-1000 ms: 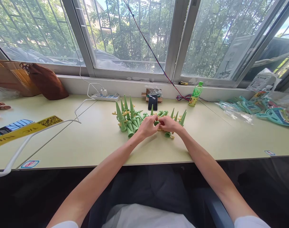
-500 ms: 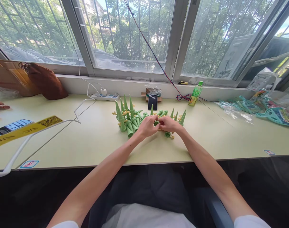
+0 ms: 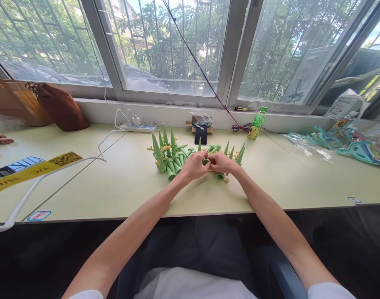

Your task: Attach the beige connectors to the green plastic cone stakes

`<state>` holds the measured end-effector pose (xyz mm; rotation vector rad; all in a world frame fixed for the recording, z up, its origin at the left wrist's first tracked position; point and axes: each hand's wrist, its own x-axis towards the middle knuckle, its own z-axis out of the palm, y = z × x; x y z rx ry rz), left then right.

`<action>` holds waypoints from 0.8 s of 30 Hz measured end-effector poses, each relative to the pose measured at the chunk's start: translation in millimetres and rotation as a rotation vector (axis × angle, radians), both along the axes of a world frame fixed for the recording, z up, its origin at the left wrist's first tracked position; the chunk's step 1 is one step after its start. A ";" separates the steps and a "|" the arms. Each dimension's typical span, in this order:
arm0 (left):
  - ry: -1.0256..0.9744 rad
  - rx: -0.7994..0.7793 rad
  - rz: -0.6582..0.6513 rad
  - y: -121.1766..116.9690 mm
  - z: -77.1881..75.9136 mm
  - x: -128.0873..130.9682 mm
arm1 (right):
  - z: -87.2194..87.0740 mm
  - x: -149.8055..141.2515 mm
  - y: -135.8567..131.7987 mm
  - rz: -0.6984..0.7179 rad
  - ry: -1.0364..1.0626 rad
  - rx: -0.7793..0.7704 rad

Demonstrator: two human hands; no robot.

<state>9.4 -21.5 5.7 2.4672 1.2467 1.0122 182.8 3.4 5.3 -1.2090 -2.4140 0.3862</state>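
Observation:
Both hands meet over the middle of the table. My left hand (image 3: 194, 166) is closed on a green plastic watering spike (image 3: 205, 161), whose round open end shows between the fingers. From the right, my right hand (image 3: 220, 162) pinches at the same piece; its fingertips partly hide the contact. To the left lies a cluster of green cone-shaped spikes (image 3: 159, 160) with small yellow valves, some upright, some on their sides. More upright spikes (image 3: 240, 154) stand beyond my right hand. Just below that hand is another spike's open end (image 3: 220, 177), with a yellow valve beside it.
A phone (image 3: 200, 134) leans by a small box at the back. Further right stand a green drink bottle (image 3: 257, 123) and turquoise dustpan-like pieces (image 3: 364, 151). A power strip (image 3: 140, 127), a brown bag (image 3: 60, 107) and a white cable (image 3: 100, 146) are on the left.

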 end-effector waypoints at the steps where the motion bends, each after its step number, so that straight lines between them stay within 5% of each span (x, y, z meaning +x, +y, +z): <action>1: -0.001 0.001 0.000 0.0 -0.1 0.0 | -0.3 0.1 0.2 0.001 0.002 0.000; 24: -0.123 0.053 0.018 9.4 -5.7 -0.8 | -3.4 -5.7 1.4 -0.062 0.184 0.058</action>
